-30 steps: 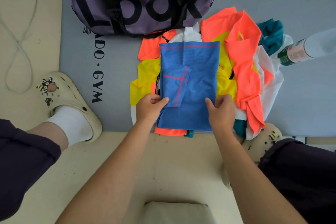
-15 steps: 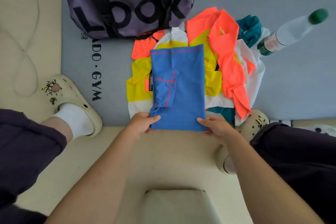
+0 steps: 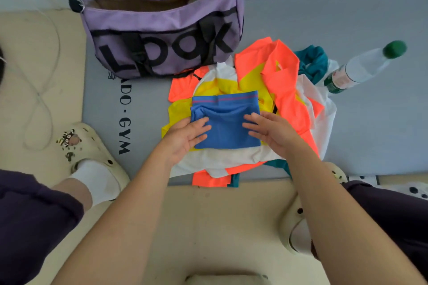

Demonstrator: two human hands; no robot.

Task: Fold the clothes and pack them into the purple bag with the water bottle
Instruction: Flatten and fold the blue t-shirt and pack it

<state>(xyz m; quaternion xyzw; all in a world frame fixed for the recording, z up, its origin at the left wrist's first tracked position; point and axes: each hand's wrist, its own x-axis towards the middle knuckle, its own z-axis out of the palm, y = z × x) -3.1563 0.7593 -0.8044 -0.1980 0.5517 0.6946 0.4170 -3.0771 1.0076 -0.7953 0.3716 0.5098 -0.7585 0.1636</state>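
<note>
A blue garment (image 3: 225,120) with a red stripe lies folded into a short rectangle on top of a pile of orange, yellow, white and teal clothes (image 3: 282,90). My left hand (image 3: 185,137) rests flat on its left edge with fingers straight. My right hand (image 3: 269,132) lies flat on its right edge, fingers spread. The purple bag (image 3: 162,30) with black lettering stands beyond the pile, its top zip open. A clear water bottle (image 3: 361,67) with a green cap lies to the right of the clothes.
Everything sits on a grey gym mat (image 3: 370,134) against a white wall. My feet in cream clogs (image 3: 92,146) flank the pile, on a beige floor. A thin white cord (image 3: 41,90) loops at the left.
The blue garment's near half was lifted and folded away from me, halving its length. Both hands moved from pinching its near edge to lying flat on top. The view tilted up, showing the bag's opening.
</note>
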